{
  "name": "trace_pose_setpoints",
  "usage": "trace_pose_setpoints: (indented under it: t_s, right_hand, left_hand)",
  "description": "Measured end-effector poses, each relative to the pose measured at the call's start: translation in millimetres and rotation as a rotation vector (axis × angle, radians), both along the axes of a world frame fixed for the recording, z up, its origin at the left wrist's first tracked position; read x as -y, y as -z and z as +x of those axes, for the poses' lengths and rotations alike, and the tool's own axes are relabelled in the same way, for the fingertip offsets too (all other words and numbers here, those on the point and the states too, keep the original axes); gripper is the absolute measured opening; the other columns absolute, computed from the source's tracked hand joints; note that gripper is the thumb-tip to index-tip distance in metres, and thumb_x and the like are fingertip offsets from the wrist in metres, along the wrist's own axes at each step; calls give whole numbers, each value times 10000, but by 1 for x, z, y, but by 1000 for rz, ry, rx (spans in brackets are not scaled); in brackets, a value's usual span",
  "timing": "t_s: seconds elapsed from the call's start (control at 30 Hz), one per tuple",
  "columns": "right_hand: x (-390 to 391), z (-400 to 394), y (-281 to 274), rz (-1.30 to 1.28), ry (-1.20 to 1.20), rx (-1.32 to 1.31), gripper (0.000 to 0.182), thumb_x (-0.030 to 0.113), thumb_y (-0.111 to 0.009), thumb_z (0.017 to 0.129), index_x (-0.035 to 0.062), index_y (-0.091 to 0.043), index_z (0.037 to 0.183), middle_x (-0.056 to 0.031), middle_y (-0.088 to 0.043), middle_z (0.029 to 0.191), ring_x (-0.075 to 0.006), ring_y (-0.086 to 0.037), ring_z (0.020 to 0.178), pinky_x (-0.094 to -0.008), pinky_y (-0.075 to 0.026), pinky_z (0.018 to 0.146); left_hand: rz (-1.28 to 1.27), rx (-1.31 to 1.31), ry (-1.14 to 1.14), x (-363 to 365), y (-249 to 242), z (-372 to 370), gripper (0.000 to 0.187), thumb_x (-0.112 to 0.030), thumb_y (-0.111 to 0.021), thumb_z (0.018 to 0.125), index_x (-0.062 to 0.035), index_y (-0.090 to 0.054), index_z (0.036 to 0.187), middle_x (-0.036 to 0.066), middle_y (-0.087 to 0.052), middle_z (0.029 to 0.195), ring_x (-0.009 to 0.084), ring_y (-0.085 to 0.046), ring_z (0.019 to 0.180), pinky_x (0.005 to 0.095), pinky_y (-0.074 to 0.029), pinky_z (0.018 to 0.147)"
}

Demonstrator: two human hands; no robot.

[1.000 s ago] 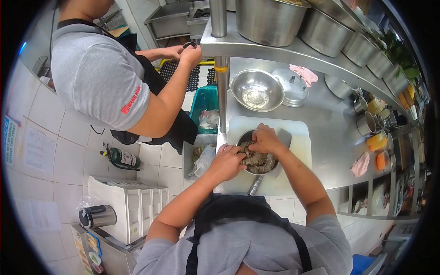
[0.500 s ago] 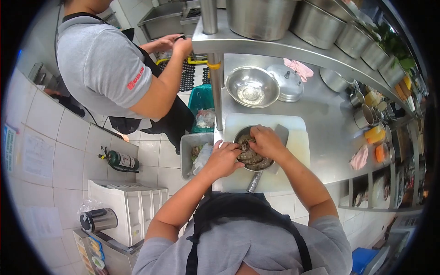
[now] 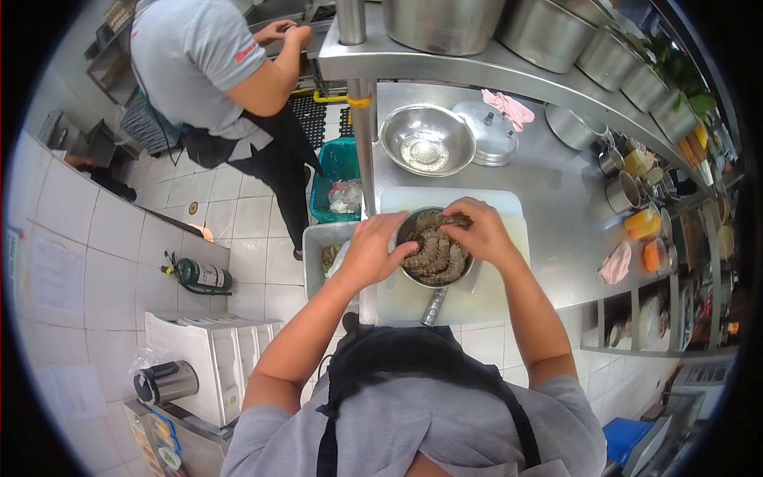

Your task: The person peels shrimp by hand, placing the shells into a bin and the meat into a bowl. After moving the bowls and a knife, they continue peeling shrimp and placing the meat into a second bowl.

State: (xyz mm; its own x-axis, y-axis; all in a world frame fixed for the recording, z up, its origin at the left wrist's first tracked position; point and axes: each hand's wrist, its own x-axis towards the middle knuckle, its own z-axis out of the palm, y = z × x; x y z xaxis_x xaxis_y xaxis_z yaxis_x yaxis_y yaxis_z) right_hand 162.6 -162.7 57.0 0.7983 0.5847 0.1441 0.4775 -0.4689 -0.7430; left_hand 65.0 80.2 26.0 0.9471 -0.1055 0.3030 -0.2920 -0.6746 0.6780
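Observation:
A saucepan (image 3: 433, 302) of raw, grey-brown prawns (image 3: 435, 258) stands on the white cutting board (image 3: 493, 306), handle toward me. My right hand (image 3: 481, 230) is closed over the pan's upper right side, pinching a prawn (image 3: 455, 220) between thumb and fingers. At the left rim, my left hand (image 3: 375, 250) is open, its fingers stretched along the outside and its thumb apart, reaching over the prawns. Under the pan's right side lies a broad knife blade (image 3: 474, 277), mostly covered by the pan and my right hand.
Behind the board sit a steel bowl (image 3: 427, 141), a lid (image 3: 489, 135) and a pink cloth (image 3: 509, 110). A shelf with pots (image 3: 544, 36) overhangs the counter. Bins (image 3: 318, 234) stand left of the table. A co-worker (image 3: 207, 79) stands beyond them. Cups and containers (image 3: 642, 224) line the right.
My right hand has lifted slightly toward the pan's upper right rim with a prawn. My left hand has drawn back and opened. The co-worker has stepped farther away.

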Motion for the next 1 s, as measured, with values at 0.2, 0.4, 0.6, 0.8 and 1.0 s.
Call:
trace_pose_setpoints:
  t_s: [0.2,0.4,0.6,0.8,1.0]
  right_hand:
    - [-15,-10,-27,169,-87,253,302,89,-834,780,64,-725,1060,-106,-723,1056,-311,-664,1023,-405,-487,935]
    - [-79,-15,-12,-68,-267,322,321,222,-691,897,24,-651,1146,-174,-694,1007,-382,-635,1020,-476,-479,912]
    - [-160,-15,-7,-254,-390,115,278,276,-640,908,14,-608,999,-237,-687,971,-452,-654,935,-527,-509,813]
    - [-208,-14,6,-394,-541,212,291,297,-623,927,14,-610,991,-227,-706,907,-446,-686,884,-554,-532,770]
    - [-230,-14,24,-431,-684,296,256,234,-591,921,-14,-650,944,-229,-721,861,-429,-713,831,-535,-557,771]
  left_hand:
    - [-461,-142,62,2,-3,23,355,-233,-724,971,-7,-641,1232,137,-706,1152,258,-652,1068,385,-503,925]
    - [-417,-231,-54,-43,-9,3,265,-222,-676,1003,-4,-651,1151,111,-694,862,173,-612,734,341,-511,708]
    - [-562,-246,-216,-92,10,-21,243,-211,-668,1013,2,-658,1130,64,-704,879,122,-615,766,313,-514,711]
    - [-684,-386,-299,-126,10,-43,227,-181,-679,1011,1,-680,1146,12,-701,882,85,-632,786,279,-527,728]
    - [-410,-365,-309,-149,26,-52,240,-186,-685,1000,13,-690,1134,56,-726,876,113,-658,792,304,-540,725]
